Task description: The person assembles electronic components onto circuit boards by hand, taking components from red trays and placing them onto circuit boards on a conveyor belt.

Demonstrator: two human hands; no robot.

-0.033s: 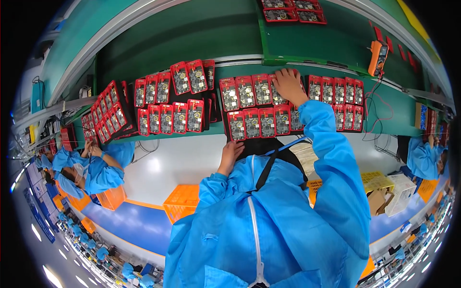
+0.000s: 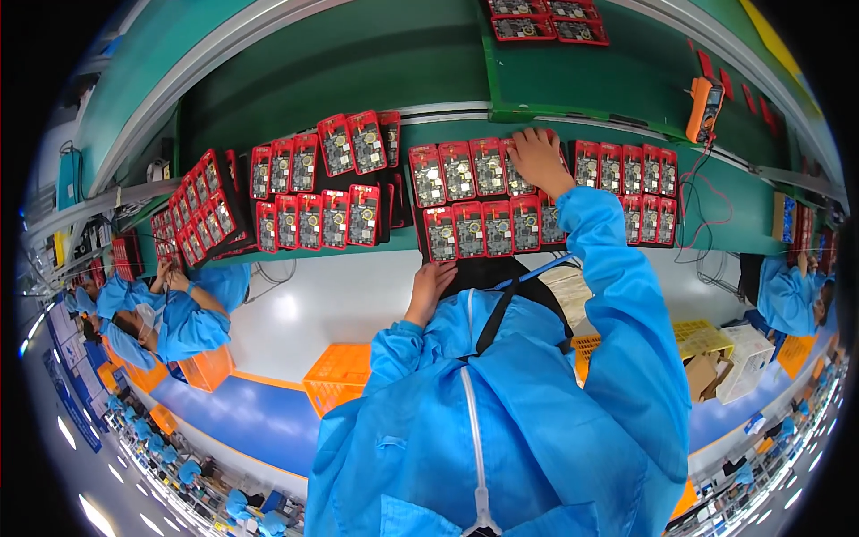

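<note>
Two rows of red-framed circuit boards (image 2: 458,170) lie before you in a block on the green bench (image 2: 738,192), its near edge at, perhaps slightly past, the bench's front. Your right hand (image 2: 539,161) reaches over the far row toward its right end, fingers bent and slightly spread, resting on or just above a board; whether it grips anything, you cannot be told from here. Your left hand (image 2: 429,288) is loosely curled at the block's near left corner, fingertips touching or almost touching the edge, with no hold that can be made out. The likeliest trouble is at that front edge: an uneven push or pull there could tip the block toward your lap or slide boards out of line. Pressing fingertips could also mark or shift exposed parts, and your blue right sleeve (image 2: 592,219), low beside the near row, might drag a frame. The stack to the left (image 2: 362,215) sits askew and could slip if bumped. Hidden are the board beneath your right hand, the near row's right end behind the sleeve, and whatever supports the block. The multimeter (image 2: 705,109) on the right is too small to read.
</note>
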